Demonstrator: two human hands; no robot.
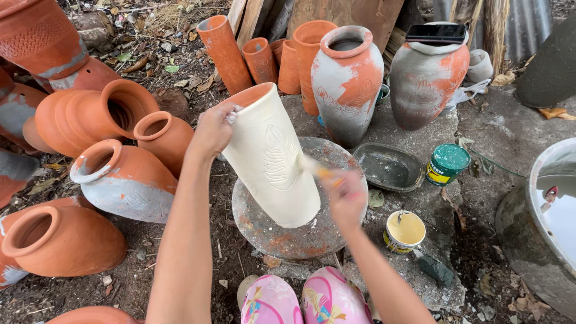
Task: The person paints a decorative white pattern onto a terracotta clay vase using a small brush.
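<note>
head view, steeply downward, close

Outdoor pottery yard: clay pots (90,117), paint tins (447,164).

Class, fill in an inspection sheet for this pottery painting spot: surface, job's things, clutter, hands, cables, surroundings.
Surface: round rusty turntable on dirt ground.
Job's things: cream-painted tall vase, tilted on the turntable; open tin of cream paint; green-lidded tin.
Clutter: dark tray; dry leaves.
Hands: left hand grips the vase rim; right hand holds a blurred brush against the vase.
Cables: nothing seen.
Surroundings: terracotta pots lying left; half-painted vases behind.
</note>
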